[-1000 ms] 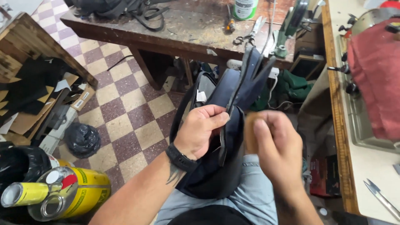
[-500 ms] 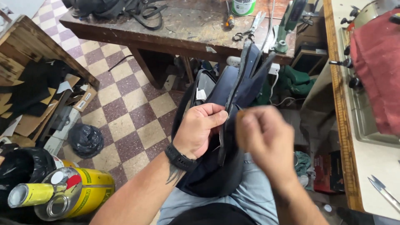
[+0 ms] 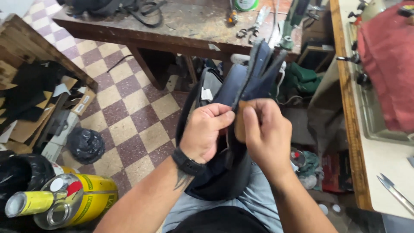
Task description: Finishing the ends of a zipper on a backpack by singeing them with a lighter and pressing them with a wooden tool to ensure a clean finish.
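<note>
A dark navy bag (image 3: 224,172) rests on my lap, its straps (image 3: 261,69) standing up toward the workbench. My left hand (image 3: 207,133), with a black watch on the wrist, grips the bag's edge near its opening. My right hand (image 3: 265,133) is closed on the bag next to the left hand, pinching a tan leather piece (image 3: 240,123) at the base of the straps. The fingertips of both hands almost touch.
A worn wooden workbench (image 3: 172,26) with scissors (image 3: 250,28) stands ahead. Yellow cans (image 3: 73,200) and black bags sit at lower left. At right, a sewing table (image 3: 388,172) holds red cloth (image 3: 388,64) and snips (image 3: 394,192). Checkered floor tiles lie between.
My right hand has moved left and up from beside the bag and closed on the tan piece next to my left hand. The left hand has kept its grip.
</note>
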